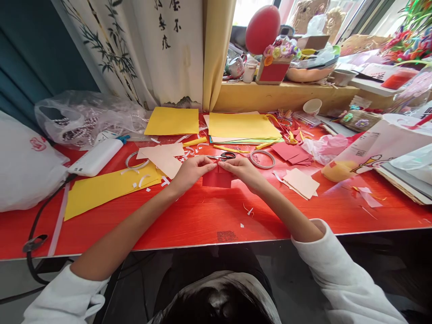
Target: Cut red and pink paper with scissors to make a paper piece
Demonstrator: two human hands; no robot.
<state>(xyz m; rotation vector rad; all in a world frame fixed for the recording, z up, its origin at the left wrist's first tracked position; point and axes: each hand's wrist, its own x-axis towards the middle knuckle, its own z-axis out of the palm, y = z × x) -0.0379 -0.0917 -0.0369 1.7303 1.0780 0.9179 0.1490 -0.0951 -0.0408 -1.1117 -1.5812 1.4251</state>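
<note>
My left hand (195, 171) and my right hand (241, 170) meet near the middle of the red table. Between them they pinch the top edge of a dark red piece of paper (217, 180), thumbs and fingertips close together. Just beyond my fingertips lies a pair of scissors (227, 156) with black handles, its blades partly hidden behind my left fingers. To the right of my right hand rests a roll of tape (262, 159). Pale pink paper sheets (165, 158) lie beyond my left hand, with another tape roll (135, 160) beside them.
Yellow sheets (108, 191) lie at the left, and more yellow paper (241, 126) is stacked at the back. Red squares (293, 153) and pink squares (301, 183) sit to the right. A tilted drink cup (371, 144) stands far right; a white power strip (97, 156) lies left. Paper scraps are scattered around.
</note>
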